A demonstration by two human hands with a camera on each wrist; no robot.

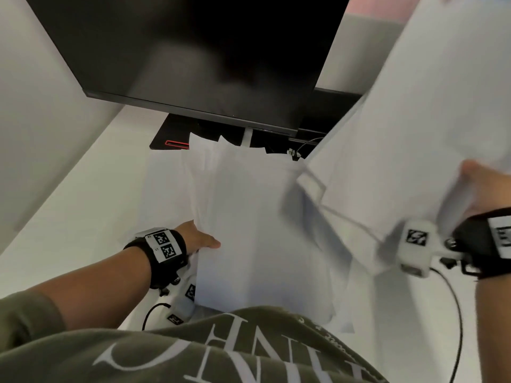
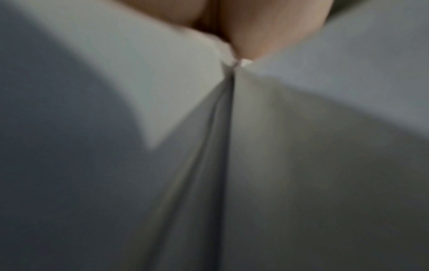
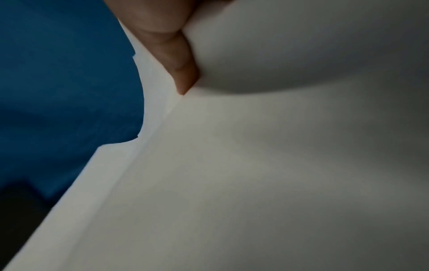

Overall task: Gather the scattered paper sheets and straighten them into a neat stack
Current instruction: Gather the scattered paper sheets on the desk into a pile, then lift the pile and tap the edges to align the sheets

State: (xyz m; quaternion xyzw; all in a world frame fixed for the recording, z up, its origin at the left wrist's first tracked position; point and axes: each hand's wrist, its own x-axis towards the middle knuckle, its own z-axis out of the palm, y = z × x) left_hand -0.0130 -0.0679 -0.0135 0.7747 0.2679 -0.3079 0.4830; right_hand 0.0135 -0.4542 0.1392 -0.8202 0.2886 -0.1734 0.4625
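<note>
White paper sheets (image 1: pixel 249 217) lie loosely overlapped on the white desk (image 1: pixel 83 217) in front of me. My left hand (image 1: pixel 199 239) holds their left edge, thumb on top and fingers hidden under the paper. In the left wrist view the fingertips (image 2: pixel 243 27) pinch the sheets (image 2: pixel 301 165) at a crease. My right hand (image 1: pixel 484 183) holds a second bundle of sheets (image 1: pixel 414 120) lifted off the desk at the right, blurred. In the right wrist view a finger (image 3: pixel 171 51) presses on these fanned sheets (image 3: pixel 255 165).
A black monitor (image 1: pixel 193 51) hangs over the far side of the desk, its black base (image 1: pixel 171 134) partly under the sheets. A thin cable (image 1: pixel 309 143) lies behind the paper. A pale partition (image 1: pixel 41 92) bounds the left. A blue surface (image 3: pixel 58 82) shows beyond the lifted sheets.
</note>
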